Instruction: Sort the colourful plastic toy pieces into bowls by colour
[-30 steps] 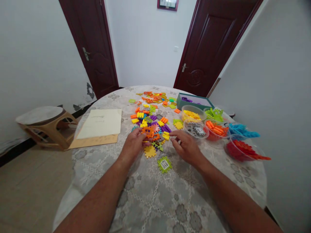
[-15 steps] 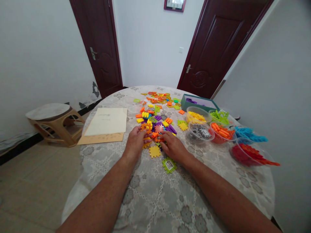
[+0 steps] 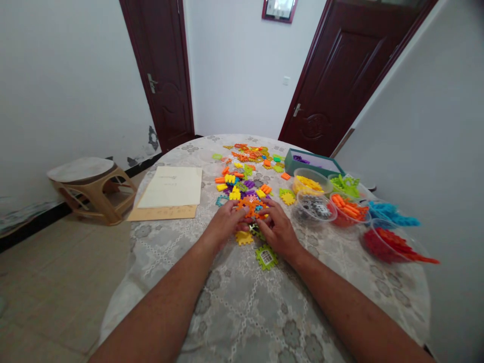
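Tile in orange [image 3: 246, 203], likely light and stiff, edges best pinched, is held by left hand [image 3: 226, 223]; grip by right hand [image 3: 280, 229] is unclear.

White-walled room with two dark reddish-brown doors [image 3: 340, 75]
A framed picture [image 3: 279, 9] hangs on the far wall [image 3: 234, 75] above a small white plate [image 3: 286, 80]; the left wall [image 3: 56, 75] has dark patches [image 3: 153, 137] low down, and a stool [image 3: 81, 170] stands on the beige floor [image 3: 49, 287] beside the round-edged worktop [image 3: 242, 312], covered in grey floral cloth [image 3: 227, 335].
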`<state>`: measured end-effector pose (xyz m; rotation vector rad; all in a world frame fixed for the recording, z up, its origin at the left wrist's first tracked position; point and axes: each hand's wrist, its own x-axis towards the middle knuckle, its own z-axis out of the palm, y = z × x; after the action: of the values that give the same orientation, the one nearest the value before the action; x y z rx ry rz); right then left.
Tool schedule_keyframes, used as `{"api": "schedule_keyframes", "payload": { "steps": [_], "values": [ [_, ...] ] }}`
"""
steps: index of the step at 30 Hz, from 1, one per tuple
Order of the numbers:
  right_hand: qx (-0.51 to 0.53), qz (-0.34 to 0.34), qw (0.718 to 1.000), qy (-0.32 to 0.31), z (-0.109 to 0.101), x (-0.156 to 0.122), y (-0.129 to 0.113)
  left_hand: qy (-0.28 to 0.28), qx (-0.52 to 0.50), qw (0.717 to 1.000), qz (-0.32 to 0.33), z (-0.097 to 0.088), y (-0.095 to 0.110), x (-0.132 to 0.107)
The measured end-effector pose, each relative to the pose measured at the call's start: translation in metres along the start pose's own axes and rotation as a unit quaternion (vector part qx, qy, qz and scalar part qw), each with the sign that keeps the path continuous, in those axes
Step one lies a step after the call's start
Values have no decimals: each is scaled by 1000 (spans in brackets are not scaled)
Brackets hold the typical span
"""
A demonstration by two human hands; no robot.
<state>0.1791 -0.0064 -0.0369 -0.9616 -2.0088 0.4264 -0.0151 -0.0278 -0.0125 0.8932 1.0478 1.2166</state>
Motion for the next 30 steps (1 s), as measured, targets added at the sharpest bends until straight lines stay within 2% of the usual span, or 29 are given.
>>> {"api": "schedule_keyframes", "payload": {
  "steps": [3,5,7,9,11,13,17,21,26,30],
  "values": [
    [-34,-42,998,-13,4,-3,-4,-50,40,998,15,4,-2,-4],
    [-35,-55,997,-29,6,-5,-5,-47,67,996,26,5,-4,-4],
    [-20,-46,998,-29,6,-6,-2,-21,68,997,33,4,-5,0],
    [-16,-34,999,2,5,-4,4,16,41,998,33,2,-5,3],
    [-35,-37,998,36,2,0,15,64,5,997,33,-1,-3,7],
    [-71,-54,995,41,-1,5,26,98,-40,994,30,-5,-1,9],
    [-140,-66,988,14,-5,16,42,116,-117,986,25,-11,1,12],
    [-181,-85,979,-37,0,33,42,112,-152,982,17,-12,-1,14],
    [-212,-83,968,-101,14,60,40,97,-147,984,12,-10,-3,14],
    [-225,-59,961,-147,20,69,44,80,-129,988,-3,-10,-4,13]
  ]
}}
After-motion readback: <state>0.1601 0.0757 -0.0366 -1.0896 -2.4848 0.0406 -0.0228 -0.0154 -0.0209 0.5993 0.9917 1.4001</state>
